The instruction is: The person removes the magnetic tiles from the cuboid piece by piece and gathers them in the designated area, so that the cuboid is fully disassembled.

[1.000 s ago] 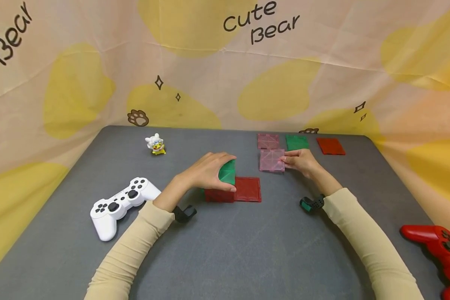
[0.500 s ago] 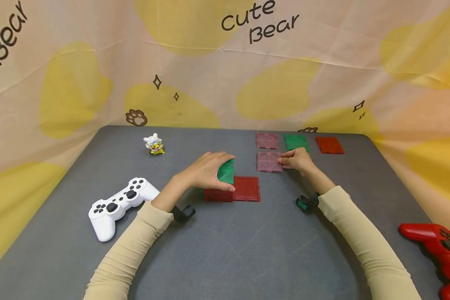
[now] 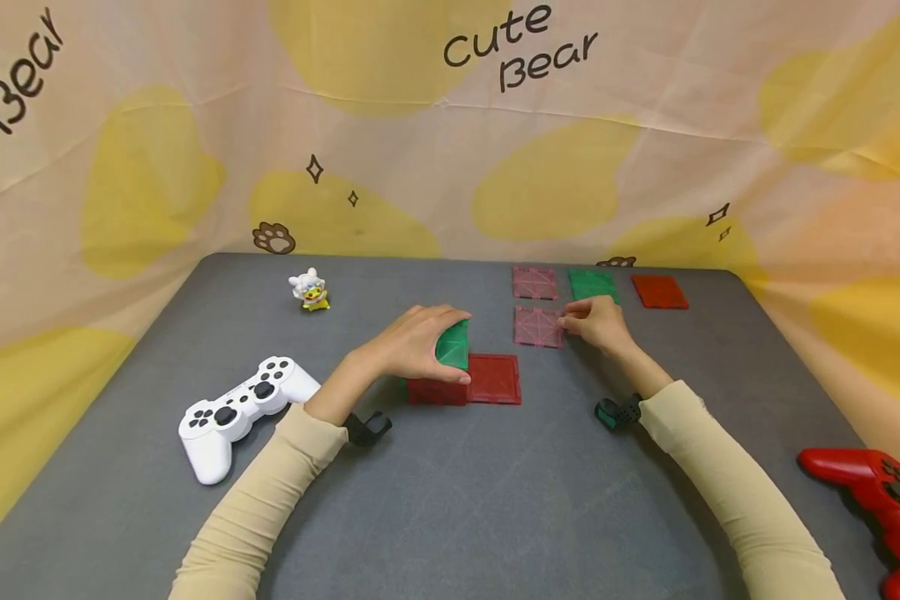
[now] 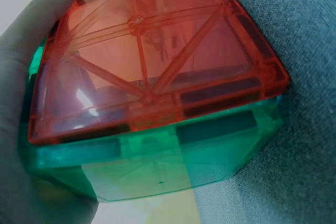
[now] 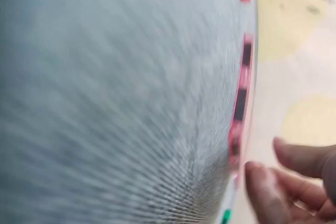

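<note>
My left hand [image 3: 414, 343] grips a small box of magnetic tiles from its left side, thumb at the front and fingers over the back. The box shows a red tile [image 4: 152, 51] and green tile [image 4: 157, 166] in the left wrist view; the palm hides part of it. A red magnetic tile [image 3: 495, 379] lies flat against the box's right side. Farther back, a pink magnetic tile [image 3: 537, 327] lies flat on the table. My right hand [image 3: 600, 323] is at that tile's right edge, its thumb and fingertips slightly parted in the right wrist view.
Along the back lie another pink tile [image 3: 535, 283], a green tile [image 3: 592, 284] and a red tile [image 3: 660, 292]. A white game controller [image 3: 247, 412] and a small figurine [image 3: 311, 289] are at left. A red controller [image 3: 881, 500] sits at the right edge.
The pink tile has come down from my right hand's pinch and now lies flat, slightly left of before. My right fingers have loosened from it. The left hand keeps its grip on the box.
</note>
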A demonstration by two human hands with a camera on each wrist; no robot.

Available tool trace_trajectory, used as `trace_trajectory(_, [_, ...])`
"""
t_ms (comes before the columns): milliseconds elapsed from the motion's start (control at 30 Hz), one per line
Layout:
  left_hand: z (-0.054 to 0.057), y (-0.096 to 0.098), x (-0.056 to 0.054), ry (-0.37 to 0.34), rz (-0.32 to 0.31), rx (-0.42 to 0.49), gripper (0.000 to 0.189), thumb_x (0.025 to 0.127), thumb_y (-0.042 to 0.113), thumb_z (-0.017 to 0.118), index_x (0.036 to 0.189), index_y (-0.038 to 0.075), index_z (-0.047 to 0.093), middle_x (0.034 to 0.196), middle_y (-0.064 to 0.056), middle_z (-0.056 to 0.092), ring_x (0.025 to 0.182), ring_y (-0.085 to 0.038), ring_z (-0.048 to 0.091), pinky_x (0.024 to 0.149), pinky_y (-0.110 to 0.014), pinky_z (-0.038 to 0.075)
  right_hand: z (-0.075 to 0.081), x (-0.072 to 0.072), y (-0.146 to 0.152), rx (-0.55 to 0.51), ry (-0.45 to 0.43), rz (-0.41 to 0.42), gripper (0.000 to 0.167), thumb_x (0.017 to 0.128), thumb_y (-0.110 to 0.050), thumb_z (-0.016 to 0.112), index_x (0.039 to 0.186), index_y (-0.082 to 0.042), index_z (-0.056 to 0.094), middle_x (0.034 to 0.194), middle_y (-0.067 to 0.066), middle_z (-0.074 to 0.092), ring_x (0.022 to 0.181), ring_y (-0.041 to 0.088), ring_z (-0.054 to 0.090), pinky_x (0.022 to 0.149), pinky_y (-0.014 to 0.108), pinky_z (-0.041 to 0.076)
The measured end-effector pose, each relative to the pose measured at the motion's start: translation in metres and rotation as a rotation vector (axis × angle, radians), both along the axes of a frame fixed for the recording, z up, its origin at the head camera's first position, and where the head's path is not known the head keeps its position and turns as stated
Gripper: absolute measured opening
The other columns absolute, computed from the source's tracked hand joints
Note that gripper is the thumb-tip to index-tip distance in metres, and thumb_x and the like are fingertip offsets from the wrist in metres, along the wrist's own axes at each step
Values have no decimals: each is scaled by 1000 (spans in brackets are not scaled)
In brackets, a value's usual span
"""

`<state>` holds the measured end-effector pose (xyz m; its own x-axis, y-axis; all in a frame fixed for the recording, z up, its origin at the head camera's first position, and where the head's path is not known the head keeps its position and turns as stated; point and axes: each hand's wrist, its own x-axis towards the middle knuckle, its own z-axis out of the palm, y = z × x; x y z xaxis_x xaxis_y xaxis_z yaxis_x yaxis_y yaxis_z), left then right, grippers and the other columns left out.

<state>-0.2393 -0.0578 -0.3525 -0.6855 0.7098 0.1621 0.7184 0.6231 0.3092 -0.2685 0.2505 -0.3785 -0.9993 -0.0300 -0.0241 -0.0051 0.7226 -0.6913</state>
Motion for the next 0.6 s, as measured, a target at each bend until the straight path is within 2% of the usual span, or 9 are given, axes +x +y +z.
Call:
trace_trajectory(133, [-1,0,0,-9,4,1,83,67,56,70,134,12,45,129,-6,51,111,-19,50,88,-40,38,1,15,-12,32,122,135,40,85,-17,66,119,2,59,109,21,65,97,32,63,76,40,52])
trace_trajectory(233, [-1,0,0,-13,11,-6,83,67,56,70,134,12,45,130,-5,51,112,-19,49,89,-39,38,0,25,-24,7,141,262,48,81,-18,69,124,-1,56,119,19,61,107,32,60,85,43,49])
trace_trajectory(300, [-1,0,0,-12,9,-7,84,67,56,70,134,12,45,130,-6,51,112,-19,49,90,-40,38,0,32,-32,28,155,336,55,78,-19,72,127,-2,54,125,17,57,112,31,57,89,45,47])
trace_trajectory(467, [-1,1,0,-9,0,-8,84,67,57,69,133,11,46,129,-6,52,111,-20,50,90,-40,38,1,46,-50,174,235,505,68,70,-24,79,127,1,52,125,18,57,112,30,57,90,45,46])
trace_trajectory(600, [-1,1,0,-9,2,-6,83,68,56,69,133,11,45,129,-7,52,110,-20,51,90,-40,38,2,54,-60,277,206,592,78,67,-31,80,129,5,49,128,20,54,119,31,52,94,43,44])
